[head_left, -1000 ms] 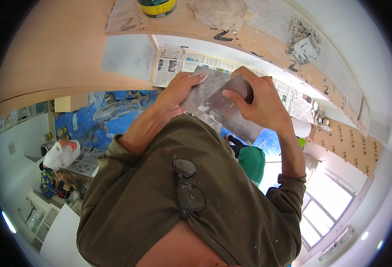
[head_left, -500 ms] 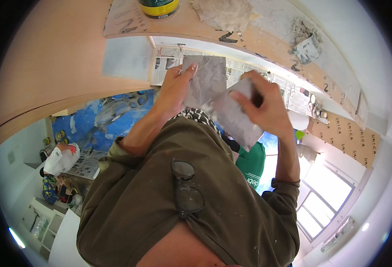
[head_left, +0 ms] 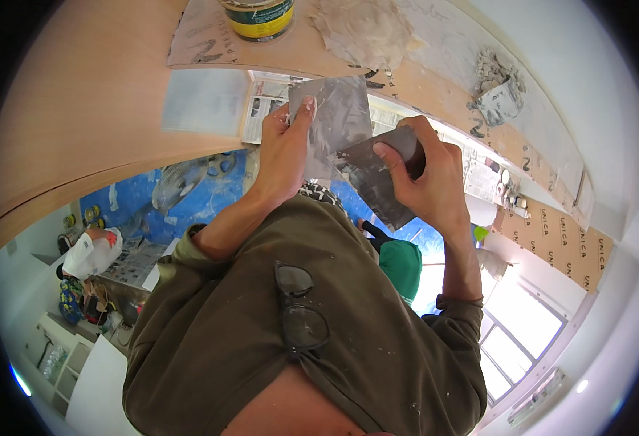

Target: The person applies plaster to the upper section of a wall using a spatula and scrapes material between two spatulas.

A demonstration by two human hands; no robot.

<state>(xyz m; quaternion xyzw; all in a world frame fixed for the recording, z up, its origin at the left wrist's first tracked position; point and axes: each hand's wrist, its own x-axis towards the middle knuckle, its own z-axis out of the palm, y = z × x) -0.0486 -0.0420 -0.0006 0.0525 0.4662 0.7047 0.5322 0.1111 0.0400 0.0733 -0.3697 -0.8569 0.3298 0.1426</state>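
My left hand (head_left: 283, 156) grips a wide grey metal filling blade (head_left: 338, 116) by its lower left edge and holds it up flat. My right hand (head_left: 428, 185) is closed around the dark handle of a second, darker blade (head_left: 374, 182). Its upper edge rests against the face of the wide blade. Both blades are smeared with grey-white filler. My olive shirt fills the lower middle, with folded glasses (head_left: 298, 309) hanging on it.
Above the hands lies a wooden board (head_left: 102, 94) with a yellow-and-green tub (head_left: 258, 16), a dried plaster patch (head_left: 363, 29), newspaper (head_left: 265, 109) and a plaster-caked trowel (head_left: 497, 94). A person in a green cap (head_left: 399, 265) and another in white (head_left: 91, 254) are nearby. A window (head_left: 515, 334) is at the lower right.
The two blades were pressed together near my chest. My left hand has lifted the wide blade up, and my right hand has drawn the dark blade down and set its edge against it.
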